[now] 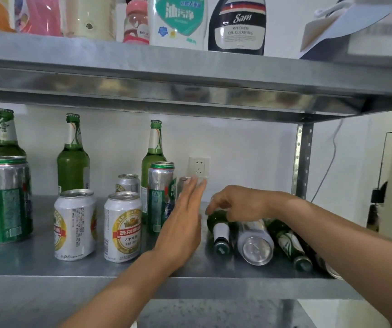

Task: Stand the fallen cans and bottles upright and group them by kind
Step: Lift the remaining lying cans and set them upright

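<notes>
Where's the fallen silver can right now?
Head view, lower shelf, right side: the fallen silver can lies between a white-labelled green bottle and another green bottle, below the right hand.

A white wall (249, 143) backs grey metal shelving (143, 67); socket (198, 168) dead centre, perforated post (303, 159) at three o'clock.

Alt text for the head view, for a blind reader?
The right hand grips a fallen green bottle on a metal shelf, beside a fallen can and a second fallen bottle; the open left hand hovers by upright cans.
</notes>
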